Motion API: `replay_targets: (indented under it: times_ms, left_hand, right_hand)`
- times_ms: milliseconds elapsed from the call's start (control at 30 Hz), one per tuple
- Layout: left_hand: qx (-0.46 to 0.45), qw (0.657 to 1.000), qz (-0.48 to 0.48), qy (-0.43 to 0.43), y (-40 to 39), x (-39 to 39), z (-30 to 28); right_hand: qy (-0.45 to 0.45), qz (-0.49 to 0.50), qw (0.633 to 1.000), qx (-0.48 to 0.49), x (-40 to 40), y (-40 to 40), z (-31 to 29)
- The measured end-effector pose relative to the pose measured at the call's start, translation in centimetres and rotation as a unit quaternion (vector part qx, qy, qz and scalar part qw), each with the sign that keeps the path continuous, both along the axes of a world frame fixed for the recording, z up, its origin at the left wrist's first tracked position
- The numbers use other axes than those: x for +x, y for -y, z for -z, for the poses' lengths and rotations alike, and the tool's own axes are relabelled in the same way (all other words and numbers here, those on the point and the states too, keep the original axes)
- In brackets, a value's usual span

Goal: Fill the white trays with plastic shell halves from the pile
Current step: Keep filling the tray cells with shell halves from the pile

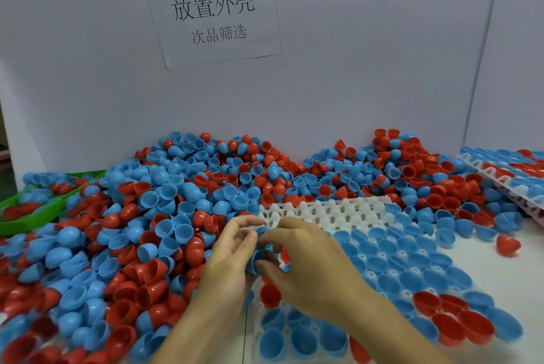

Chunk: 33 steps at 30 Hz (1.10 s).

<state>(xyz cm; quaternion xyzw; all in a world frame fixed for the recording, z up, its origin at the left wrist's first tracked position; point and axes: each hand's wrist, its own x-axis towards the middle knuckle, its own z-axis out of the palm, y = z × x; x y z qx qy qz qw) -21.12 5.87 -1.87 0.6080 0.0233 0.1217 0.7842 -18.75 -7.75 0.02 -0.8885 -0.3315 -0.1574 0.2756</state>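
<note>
Where the grey back wall [353,54] rises behind the bench, a taped paper sign [212,10] reads 放置外壳 in large print and 次品筛选 smaller below, with a dark patch in its upper left corner. Pile of shell halves [132,216]: glossy blue and red plastic domes, hollow, some open side up, some dome up, a few nested; it runs across the far and left part of the bench up to the wall. White tray [323,210] sits near centre-right, a moulded grid of cups with holes; its far rows are bare, the near rows hold mostly blue halves open side up, with a few red ones at near right and one red by the hands. Second white tray [482,170] at far right, tilted, holds blue and red halves. Green bin [38,216] at far left holds a few red and blue halves. One loose red half [507,244] lies on the bench right of the tray.

Both hands meet over the near-left edge of the tray. Left hand [232,248] has its fingers curled around a stack of blue halves [256,260]. Right hand [306,257] pinches a blue half [262,231] at the top of that stack with fingertips.
</note>
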Motion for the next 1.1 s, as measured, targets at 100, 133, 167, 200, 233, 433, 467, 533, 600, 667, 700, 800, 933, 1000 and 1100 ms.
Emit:
replay_targets:
  times_ms: [100,133,167,200,233,433,467,533,600,667,700,800,933,1000,1100]
  left_hand:
    - [0.003,0.999,0.034,0.011,0.2,0.0,0.2]
    - [-0.001,0.999,0.047,0.015,0.3,0.0,0.3]
    - [-0.007,0.998,0.058,0.017,0.3,0.0,0.3]
    - [-0.014,0.998,0.064,0.017,0.3,0.0,0.3]
    - [-0.022,0.998,0.063,0.017,0.3,0.1,0.5]
    - [-0.012,0.999,0.048,0.012,-0.2,0.5,0.8]
    - [-0.022,0.999,0.047,0.014,-0.2,0.6,0.9]
    - [-0.051,0.998,0.044,0.018,-0.2,0.6,0.9]
    - [-0.071,0.996,0.050,0.019,-0.3,0.6,0.9]
    - [-0.078,0.995,0.058,0.022,-0.3,0.6,0.9]
    - [-0.075,0.995,0.060,0.025,-0.3,0.5,0.9]
    - [-0.063,0.996,0.062,0.030,-0.4,0.5,1.0]
    - [-0.055,0.995,0.073,0.027,-0.4,0.6,1.0]
    - [-0.054,0.995,0.076,0.023,-0.3,0.6,1.0]
    - [-0.039,0.997,0.063,0.022,-0.4,0.5,0.9]
  right_hand:
    - [0.027,0.023,0.999,0.015,-0.1,0.1,0.2]
    - [0.032,0.026,0.999,0.021,-0.1,0.1,0.2]
    - [0.033,0.025,0.999,0.030,-0.2,0.2,0.2]
    - [0.034,0.026,0.998,0.043,-0.2,0.3,0.2]
    - [0.036,0.030,0.997,0.057,-0.1,0.4,0.2]
    - [0.008,0.012,0.992,0.125,0.3,0.8,0.5]
    - [0.006,0.009,0.991,0.131,0.3,0.7,0.7]
    - [0.002,0.011,0.990,0.142,0.4,0.7,0.9]
    - [-0.001,0.010,0.989,0.149,0.5,0.7,1.0]
    - [0.001,0.006,0.988,0.153,0.5,0.7,1.1]
    - [0.003,0.004,0.988,0.154,0.5,0.7,1.1]
    - [0.011,0.008,0.989,0.148,0.4,0.7,1.2]
    - [0.031,0.019,0.990,0.133,0.5,0.9,1.1]
    - [0.033,0.017,0.992,0.121,0.6,1.0,0.9]
    - [0.025,0.037,0.992,0.115,1.4,1.8,-0.1]
